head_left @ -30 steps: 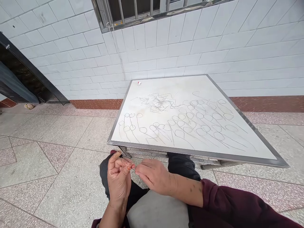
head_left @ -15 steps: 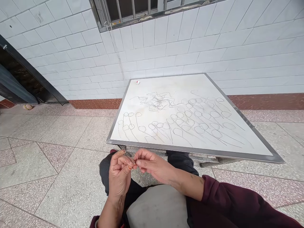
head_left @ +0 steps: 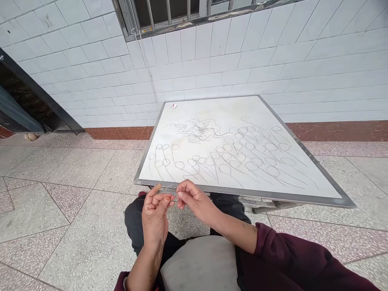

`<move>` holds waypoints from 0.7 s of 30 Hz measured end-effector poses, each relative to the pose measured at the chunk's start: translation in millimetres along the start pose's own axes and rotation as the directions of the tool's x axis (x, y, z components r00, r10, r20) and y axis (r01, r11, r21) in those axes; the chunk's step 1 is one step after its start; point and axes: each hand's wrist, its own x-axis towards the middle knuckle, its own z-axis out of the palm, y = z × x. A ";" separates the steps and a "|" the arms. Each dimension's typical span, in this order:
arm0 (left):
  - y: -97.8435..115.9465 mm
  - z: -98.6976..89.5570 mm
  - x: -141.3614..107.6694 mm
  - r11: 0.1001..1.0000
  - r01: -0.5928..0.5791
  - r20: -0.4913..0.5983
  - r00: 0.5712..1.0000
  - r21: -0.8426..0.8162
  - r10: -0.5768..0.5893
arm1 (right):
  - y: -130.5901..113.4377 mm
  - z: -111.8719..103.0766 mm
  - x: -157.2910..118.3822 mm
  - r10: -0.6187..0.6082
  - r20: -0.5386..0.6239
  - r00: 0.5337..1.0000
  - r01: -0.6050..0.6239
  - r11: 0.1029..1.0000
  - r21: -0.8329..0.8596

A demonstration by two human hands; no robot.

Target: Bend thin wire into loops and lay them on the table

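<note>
The left hand [head_left: 155, 220] and right hand [head_left: 194, 202] were raised just short of the near edge of the white steel-framed counter [head_left: 242, 194]. Both hands appeared to pinch a fine looped wire [head_left: 172, 188] between thumb and fingertips, the 2 grips set close together. This kept the wire suspended in the air, clear of the counter. Further wire loops [head_left: 242, 157] lay in rows on the counter, with a tangled wire mass [head_left: 198, 131] beyond them, well apart from the hands.
</note>
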 end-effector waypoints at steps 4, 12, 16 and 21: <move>-0.3 -0.7 -1.6 0.995 -0.042 -0.005 0.999 0.090 0.043 | 1.2 -2.1 -0.5 0.022 -0.004 1.000 -0.022 1.000 -0.014; -2.1 -4.2 -4.7 0.948 -0.118 0.059 0.993 0.295 0.105 | 2.1 -6.2 -0.5 0.035 -0.016 0.999 -0.035 0.999 -0.035; -2.9 -5.2 -5.9 0.924 -0.148 0.096 0.988 0.352 0.121 | 3.0 -7.6 -0.4 0.040 -0.022 0.999 -0.041 0.998 -0.043; -7.9 -8.1 -5.8 0.913 -0.153 0.101 0.987 0.378 0.124 | 5.7 -9.1 0.2 0.032 -0.018 0.999 -0.033 0.999 -0.037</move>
